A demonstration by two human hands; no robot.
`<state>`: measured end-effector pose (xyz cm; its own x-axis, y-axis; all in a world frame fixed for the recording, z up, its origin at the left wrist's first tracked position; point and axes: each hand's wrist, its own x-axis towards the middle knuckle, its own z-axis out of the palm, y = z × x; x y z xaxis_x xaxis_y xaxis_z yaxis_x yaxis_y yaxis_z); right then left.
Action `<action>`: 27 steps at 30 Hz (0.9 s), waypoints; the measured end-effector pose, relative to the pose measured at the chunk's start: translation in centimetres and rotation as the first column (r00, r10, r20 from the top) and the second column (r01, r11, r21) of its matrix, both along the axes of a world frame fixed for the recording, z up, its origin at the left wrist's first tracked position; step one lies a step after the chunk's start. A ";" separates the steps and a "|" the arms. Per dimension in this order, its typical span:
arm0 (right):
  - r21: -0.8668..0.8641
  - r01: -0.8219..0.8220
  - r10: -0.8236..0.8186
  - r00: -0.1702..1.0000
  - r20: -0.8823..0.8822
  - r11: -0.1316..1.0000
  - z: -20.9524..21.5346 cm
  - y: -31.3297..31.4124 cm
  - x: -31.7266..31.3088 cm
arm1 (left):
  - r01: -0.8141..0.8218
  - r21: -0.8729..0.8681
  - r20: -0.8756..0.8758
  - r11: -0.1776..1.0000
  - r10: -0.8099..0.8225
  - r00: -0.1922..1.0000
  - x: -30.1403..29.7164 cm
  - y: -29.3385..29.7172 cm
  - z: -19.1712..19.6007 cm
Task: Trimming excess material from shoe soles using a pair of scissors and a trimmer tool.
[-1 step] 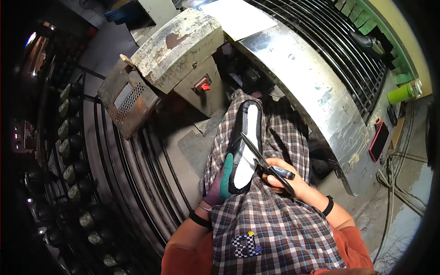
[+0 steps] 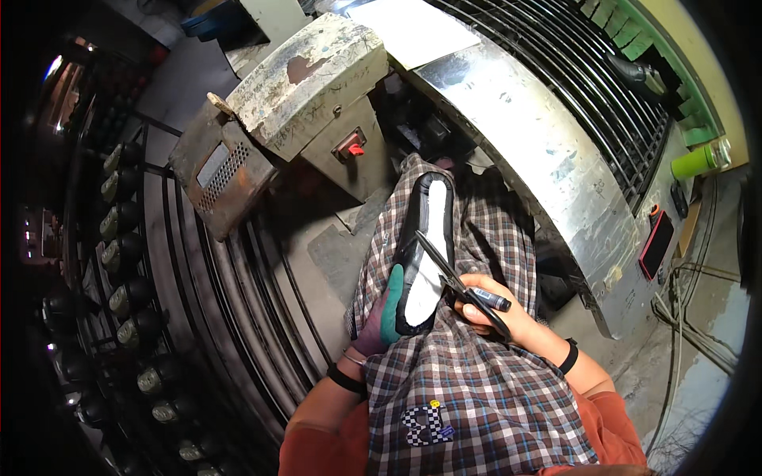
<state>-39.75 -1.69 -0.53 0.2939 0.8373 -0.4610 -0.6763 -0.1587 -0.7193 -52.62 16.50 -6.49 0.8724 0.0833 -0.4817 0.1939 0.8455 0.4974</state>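
Observation:
A black shoe upper (image 2: 409,254) lies across my lap with its white, sole-shaped bottom (image 2: 423,289) facing up. My left hand (image 2: 384,313), in a green and purple glove, is wrapped round the upper's near left side. In my bare right hand (image 2: 496,305) is a pair of black scissors (image 2: 452,278), their blades pointing up and left over the white bottom. Whether the tips touch it, I cannot tell. A dark marker pen (image 2: 492,299) is held in the same hand, lying across the scissors' handles. Below both hands spreads a checked apron (image 2: 468,389).
Ahead stands a worn metal machine box (image 2: 317,79) with a red switch (image 2: 355,150). To the right runs a metal bench (image 2: 540,159) with black rollers (image 2: 571,79), a red-edged phone (image 2: 656,246) and a green bottle (image 2: 698,161). Several shoe-like dark forms (image 2: 123,254) line a rack at left.

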 end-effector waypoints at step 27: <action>-0.027 -0.034 0.035 0.999 0.041 0.999 0.7 0.2 -0.4 | 0.030 0.218 0.223 0.975 -0.080 0.971 -0.9 0.3 0.4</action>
